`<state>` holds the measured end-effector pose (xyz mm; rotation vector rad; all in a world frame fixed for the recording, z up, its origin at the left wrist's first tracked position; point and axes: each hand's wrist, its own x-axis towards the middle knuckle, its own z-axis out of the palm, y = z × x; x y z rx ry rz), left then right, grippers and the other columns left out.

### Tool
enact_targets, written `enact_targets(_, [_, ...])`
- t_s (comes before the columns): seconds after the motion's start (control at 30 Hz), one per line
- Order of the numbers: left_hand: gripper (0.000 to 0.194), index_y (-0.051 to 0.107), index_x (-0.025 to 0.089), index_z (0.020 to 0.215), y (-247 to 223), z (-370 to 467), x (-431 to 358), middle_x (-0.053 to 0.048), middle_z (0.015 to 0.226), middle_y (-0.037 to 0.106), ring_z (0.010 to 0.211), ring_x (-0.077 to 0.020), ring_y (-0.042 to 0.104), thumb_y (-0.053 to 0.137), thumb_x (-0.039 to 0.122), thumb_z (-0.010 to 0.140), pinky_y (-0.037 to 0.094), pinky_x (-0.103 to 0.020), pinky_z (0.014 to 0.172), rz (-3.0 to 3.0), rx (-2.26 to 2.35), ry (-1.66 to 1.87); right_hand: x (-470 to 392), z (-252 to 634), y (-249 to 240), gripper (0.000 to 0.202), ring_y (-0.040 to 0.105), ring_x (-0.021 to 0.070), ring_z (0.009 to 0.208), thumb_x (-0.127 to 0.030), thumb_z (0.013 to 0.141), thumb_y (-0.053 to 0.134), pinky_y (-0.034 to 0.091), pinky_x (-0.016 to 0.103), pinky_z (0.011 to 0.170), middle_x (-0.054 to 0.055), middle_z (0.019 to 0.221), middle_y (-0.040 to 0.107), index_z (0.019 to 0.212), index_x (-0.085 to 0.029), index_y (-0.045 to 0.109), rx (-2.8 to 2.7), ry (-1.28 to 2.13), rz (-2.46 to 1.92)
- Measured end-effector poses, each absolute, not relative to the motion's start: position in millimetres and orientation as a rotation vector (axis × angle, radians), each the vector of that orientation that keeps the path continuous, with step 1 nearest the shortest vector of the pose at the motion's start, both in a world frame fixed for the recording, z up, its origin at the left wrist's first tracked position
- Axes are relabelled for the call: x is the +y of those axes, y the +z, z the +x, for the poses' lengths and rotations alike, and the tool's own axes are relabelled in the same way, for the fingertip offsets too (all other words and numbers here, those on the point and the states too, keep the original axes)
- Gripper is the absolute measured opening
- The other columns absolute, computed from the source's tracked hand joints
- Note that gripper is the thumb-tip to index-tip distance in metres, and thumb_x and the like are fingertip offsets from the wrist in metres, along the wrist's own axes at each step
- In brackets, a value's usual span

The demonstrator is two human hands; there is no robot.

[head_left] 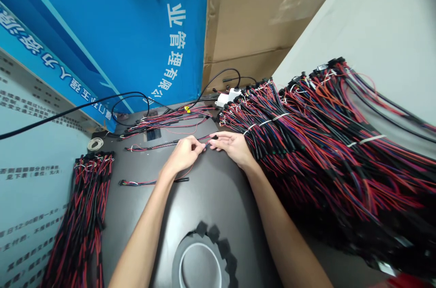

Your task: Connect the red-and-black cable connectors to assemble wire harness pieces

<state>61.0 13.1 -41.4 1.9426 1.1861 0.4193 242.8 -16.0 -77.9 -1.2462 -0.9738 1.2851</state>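
Observation:
Over the middle of the dark table, my left hand (185, 154) and my right hand (233, 146) meet at a thin wire harness (207, 144). My left thumb and forefinger pinch its wires. My right fingers are closed round its end, where a small black connector (214, 137) shows. Part of the harness is hidden by my fingers. Just behind my hands lies another wire harness (150, 147), and a further one (143, 183) lies to the left, partly behind my left forearm. Nearer to me sits a roll of grey tape (177, 258) with dark square pieces along its edge.
Large tied bundles of red and black wires (306, 120) fill the right side. More wire bundles (85, 201) hang at the left edge. Loose harnesses (163, 120), a white plug block (229, 97) and a coil of white cord (95, 144) lie toward the back, before a cardboard panel (245, 15).

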Motion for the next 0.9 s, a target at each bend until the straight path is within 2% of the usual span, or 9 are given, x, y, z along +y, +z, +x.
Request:
enact_targets(0.27, [0.027, 0.070, 0.013, 0.080, -42, 55, 17, -0.005, 0.086, 0.065, 0.081, -0.0155, 0.058, 0.056, 0.034, 0.087, 0.041, -0.027, 0.078, 1.861, 1.084, 0.505, -16, 244, -76, 0.053, 0.067, 0.0173, 0.064, -0.042, 0.058, 0.085, 0.049, 0.026, 0.059, 0.011, 0.077, 0.070, 0.096, -0.008, 0.071, -1.011, 1.300, -1.262])
enact_targets(0.4, [0.023, 0.071, 0.013, 0.074, -45, 50, 20, -0.004, 0.081, 0.064, 0.080, -0.0141, 0.058, 0.061, 0.032, 0.081, 0.042, -0.026, 0.078, 1.758, 1.057, 0.528, -16, 244, -76, 0.051, 0.065, 0.0159, 0.060, -0.041, 0.057, 0.085, 0.048, 0.025, 0.058, 0.009, 0.073, 0.069, 0.094, -0.008, 0.071, -1.049, 1.357, -1.253])
enact_targets(0.57, [0.026, 0.066, 0.010, 0.065, -49, 53, 20, -0.003, 0.069, 0.058, 0.054, -0.0095, 0.049, 0.063, 0.034, 0.076, 0.038, -0.025, 0.053, 1.515, 1.124, 0.501, -17, 244, -75, 0.048, 0.062, 0.0135, 0.057, -0.040, 0.057, 0.085, 0.048, 0.025, 0.059, 0.007, 0.068, 0.067, 0.090, -0.009, 0.070, -1.079, 1.382, -1.235])
enact_targets(0.63, [0.025, 0.064, 0.009, 0.066, -50, 55, 20, -0.004, 0.068, 0.057, 0.051, -0.0097, 0.050, 0.062, 0.032, 0.075, 0.038, -0.024, 0.049, 1.438, 1.129, 0.498, -17, 246, -76, 0.048, 0.061, 0.0133, 0.057, -0.040, 0.057, 0.085, 0.048, 0.026, 0.060, 0.006, 0.069, 0.067, 0.091, -0.010, 0.069, -1.098, 1.395, -1.228])
enact_targets(0.77, [0.030, 0.063, 0.009, 0.074, -49, 54, 21, -0.005, 0.068, 0.060, 0.051, -0.0101, 0.051, 0.062, 0.038, 0.079, 0.040, -0.024, 0.050, 1.475, 1.132, 0.479, -18, 248, -75, 0.046, 0.062, 0.0139, 0.060, -0.040, 0.060, 0.084, 0.049, 0.027, 0.062, 0.005, 0.069, 0.066, 0.092, -0.011, 0.068, -1.123, 1.409, -1.200])
enact_targets(0.9, [0.035, 0.065, 0.010, 0.082, -51, 50, 22, -0.006, 0.081, 0.064, 0.066, -0.0107, 0.054, 0.065, 0.045, 0.079, 0.043, -0.024, 0.063, 1.632, 1.058, 0.532, -18, 246, -75, 0.046, 0.063, 0.0145, 0.066, -0.041, 0.059, 0.083, 0.048, 0.025, 0.062, 0.007, 0.071, 0.067, 0.091, -0.011, 0.067, -1.082, 1.389, -1.217])
